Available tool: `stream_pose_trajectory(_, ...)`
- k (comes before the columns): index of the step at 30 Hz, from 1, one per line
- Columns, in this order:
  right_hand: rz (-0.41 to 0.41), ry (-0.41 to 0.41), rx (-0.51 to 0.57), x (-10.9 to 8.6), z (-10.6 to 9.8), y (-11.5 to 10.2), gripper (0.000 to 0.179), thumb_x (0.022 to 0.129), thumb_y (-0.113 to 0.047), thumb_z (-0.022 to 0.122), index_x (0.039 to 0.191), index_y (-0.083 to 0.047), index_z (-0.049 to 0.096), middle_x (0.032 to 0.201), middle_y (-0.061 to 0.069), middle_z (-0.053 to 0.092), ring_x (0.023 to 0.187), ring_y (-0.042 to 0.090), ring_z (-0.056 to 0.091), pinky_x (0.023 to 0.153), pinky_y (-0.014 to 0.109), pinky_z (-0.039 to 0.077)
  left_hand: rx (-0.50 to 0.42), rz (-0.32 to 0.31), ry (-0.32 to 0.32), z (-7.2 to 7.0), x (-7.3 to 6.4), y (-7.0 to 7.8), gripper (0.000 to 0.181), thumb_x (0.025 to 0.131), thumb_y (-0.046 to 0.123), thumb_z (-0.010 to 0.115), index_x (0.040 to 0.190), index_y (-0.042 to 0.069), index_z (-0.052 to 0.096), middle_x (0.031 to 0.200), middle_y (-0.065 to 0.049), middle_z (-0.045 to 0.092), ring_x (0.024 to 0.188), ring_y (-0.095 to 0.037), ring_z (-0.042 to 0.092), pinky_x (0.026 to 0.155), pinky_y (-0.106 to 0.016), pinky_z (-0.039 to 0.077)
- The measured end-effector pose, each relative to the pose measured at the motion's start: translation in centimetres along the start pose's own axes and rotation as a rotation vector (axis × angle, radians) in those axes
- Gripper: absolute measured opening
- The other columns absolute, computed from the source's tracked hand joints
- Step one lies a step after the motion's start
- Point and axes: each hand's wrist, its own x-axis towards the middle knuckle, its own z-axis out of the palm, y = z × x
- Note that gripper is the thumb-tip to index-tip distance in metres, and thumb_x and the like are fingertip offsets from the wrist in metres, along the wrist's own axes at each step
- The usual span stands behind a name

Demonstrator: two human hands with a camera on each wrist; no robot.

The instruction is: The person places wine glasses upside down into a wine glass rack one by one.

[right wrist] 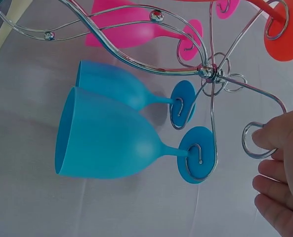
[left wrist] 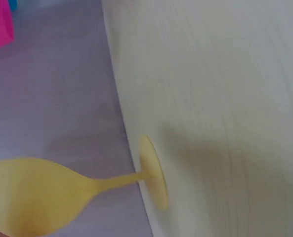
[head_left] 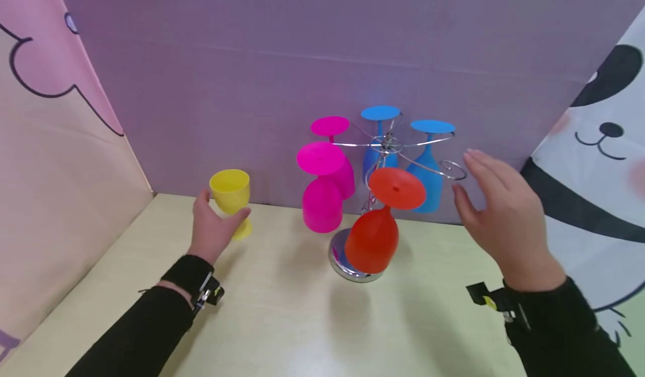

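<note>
My left hand (head_left: pixel 214 228) grips an upright yellow plastic wine glass (head_left: pixel 230 189) at the left. Its stem and foot (left wrist: pixel 153 173) show in the left wrist view; whether the foot touches the table I cannot tell. A silver wire glass rack (head_left: pixel 387 144) stands in the middle with glasses hanging upside down by their feet: two pink (head_left: pixel 322 203), two blue (right wrist: pixel 116 138) and one red-orange (head_left: pixel 373 240). My right hand (head_left: pixel 509 220) is at a bare curled hook (right wrist: pixel 250 143) on the rack's right side, thumb and fingers apart around its end.
The rack's round chrome base (head_left: pixel 355 276) rests on a pale wooden table (head_left: pixel 282 321). A grey-purple backdrop (head_left: pixel 252 97) rises behind it. Printed cartoon panels stand at the left (head_left: pixel 60 142) and right (head_left: pixel 599 209).
</note>
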Motion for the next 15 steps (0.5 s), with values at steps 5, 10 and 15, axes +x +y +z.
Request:
stream_pose_trajectory(5,0.012,-0.018,-0.004,0.0,0.1,-0.2,0.049,0.077,-0.001,0.077,0.124,0.000,0.065,0.119,0.019,0.067,0.105,0.037,0.064,0.084,0.057,0.054,-0.024,-0.031,-0.034,-0.4,1.3,-0.8,0.115,0.075,0.058,0.076,0.156,0.009,0.010,0.158,-0.016,0.020,0.142,-0.033,0.024,0.116,-0.055,0.022)
stream_pose_trajectory(10,0.018,-0.033,-0.008,-0.1,0.1,-0.5,0.043,0.079,0.001,0.075,0.122,0.000,0.067,0.113,0.019,0.069,0.099,0.037,0.067,0.080,0.055,0.055,-0.099,-0.041,-0.073,-0.7,2.1,-1.5,0.110,0.077,0.051,0.078,0.156,0.013,0.012,0.158,-0.011,0.024,0.144,-0.030,0.024,0.118,-0.052,0.021)
stream_pose_trajectory(15,0.010,-0.054,-0.016,0.0,-0.3,-0.5,0.041,0.081,0.001,0.074,0.122,0.000,0.066,0.112,0.019,0.069,0.098,0.036,0.067,0.080,0.054,0.055,-0.120,-0.024,-0.081,-0.6,2.2,-1.5,0.106,0.079,0.048,0.078,0.155,0.012,0.014,0.156,-0.012,0.028,0.143,-0.029,0.027,0.118,-0.051,0.022)
